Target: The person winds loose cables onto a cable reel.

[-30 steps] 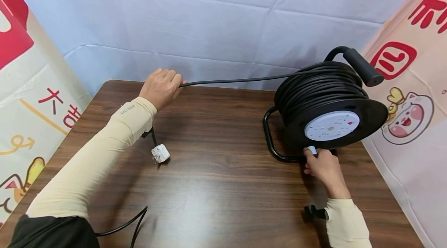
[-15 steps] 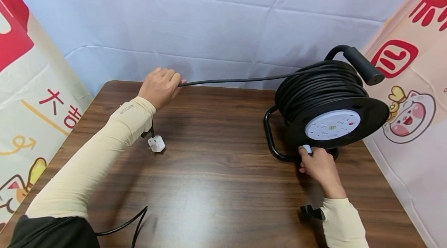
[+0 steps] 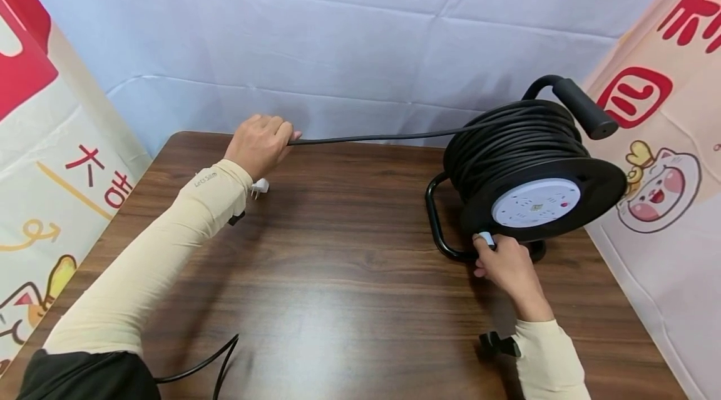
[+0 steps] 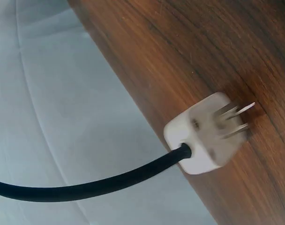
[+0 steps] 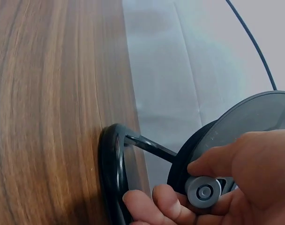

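Observation:
A black cable reel (image 3: pixel 509 156) stands at the right of the table, wound with several turns of black cable, a white socket panel (image 3: pixel 535 203) on its face. My right hand (image 3: pixel 509 268) grips the reel's small grey crank knob (image 5: pixel 203 191) at the lower edge of the disc, thumb and fingers around it. At the left, my left hand (image 3: pixel 261 144) grips the cable (image 3: pixel 372 137), which stretches nearly straight across to the top of the reel. Close below that hand is a white plug (image 3: pixel 260 187); in the left wrist view its metal pins point away from the cable.
The reel rests on a black tubular frame (image 3: pixel 432 215) with a carrying handle (image 3: pixel 586 109) on top. A thin black cord (image 3: pixel 197 365) lies by the left sleeve. White cloth (image 3: pixel 349 30) hangs behind the brown table (image 3: pixel 349 262), with printed panels at both sides.
My right hand and the crank knob have shifted left along the disc's lower edge. The plug has moved up towards my left hand, which stays nearly in place.

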Demonstrator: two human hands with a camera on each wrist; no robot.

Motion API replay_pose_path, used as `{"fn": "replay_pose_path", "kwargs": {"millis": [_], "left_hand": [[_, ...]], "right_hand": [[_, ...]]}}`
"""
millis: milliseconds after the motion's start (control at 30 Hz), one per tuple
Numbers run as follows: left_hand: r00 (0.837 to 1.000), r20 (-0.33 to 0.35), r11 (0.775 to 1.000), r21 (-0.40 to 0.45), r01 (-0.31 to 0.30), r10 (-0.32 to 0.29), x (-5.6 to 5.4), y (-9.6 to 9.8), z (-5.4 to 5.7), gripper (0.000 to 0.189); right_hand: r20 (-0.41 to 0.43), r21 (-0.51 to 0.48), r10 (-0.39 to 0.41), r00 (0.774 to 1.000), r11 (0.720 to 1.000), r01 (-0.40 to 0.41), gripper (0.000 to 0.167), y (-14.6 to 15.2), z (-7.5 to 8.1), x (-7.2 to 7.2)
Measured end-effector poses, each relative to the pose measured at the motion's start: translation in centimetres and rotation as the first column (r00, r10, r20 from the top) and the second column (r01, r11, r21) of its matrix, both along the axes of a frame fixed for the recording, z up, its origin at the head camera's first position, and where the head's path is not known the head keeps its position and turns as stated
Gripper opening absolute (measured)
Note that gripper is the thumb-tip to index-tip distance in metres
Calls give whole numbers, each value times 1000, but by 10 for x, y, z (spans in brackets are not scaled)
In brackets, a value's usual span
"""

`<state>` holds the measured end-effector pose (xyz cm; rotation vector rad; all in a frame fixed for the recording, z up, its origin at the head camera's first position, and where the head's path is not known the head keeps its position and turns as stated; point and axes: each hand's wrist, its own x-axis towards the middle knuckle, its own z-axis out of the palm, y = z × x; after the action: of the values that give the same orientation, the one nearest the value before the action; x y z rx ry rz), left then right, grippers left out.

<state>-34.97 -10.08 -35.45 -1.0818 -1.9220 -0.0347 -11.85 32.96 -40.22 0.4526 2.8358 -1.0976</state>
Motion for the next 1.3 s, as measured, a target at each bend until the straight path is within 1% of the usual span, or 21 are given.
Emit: {"fn": "replay_pose_path", "kwargs": {"millis": [167,367,667,833,1033,1300], "left_hand": [[1000,-11,1000,9,19,-18,0,2,-1,36],[999,3,999,16,37,-37,1,6,0,33],[999,12,999,14,39,-40,1,8,-1,31],[999,7,999,11,39,-39,2,10,-1,31],[999,16,999,3,37,-37,3,12,0,32],[999,18,999,-7,41,-41,1,16,0,30]], "right_hand": [[-6,-8,3,1000,1000,-3,49,-4,0,0],[-16,6,4,1000,1000,-4,48,-6,1,0],[-49,12,25,998,1000,-24,41,-8,3,-1],[-49,13,32,998,999,-31,41,-8,5,-1],[-54,-4,33,998,999,-34,39,-9,7,-2],[-108,-2,34,994,999,-35,37,-11,11,-3]]}}
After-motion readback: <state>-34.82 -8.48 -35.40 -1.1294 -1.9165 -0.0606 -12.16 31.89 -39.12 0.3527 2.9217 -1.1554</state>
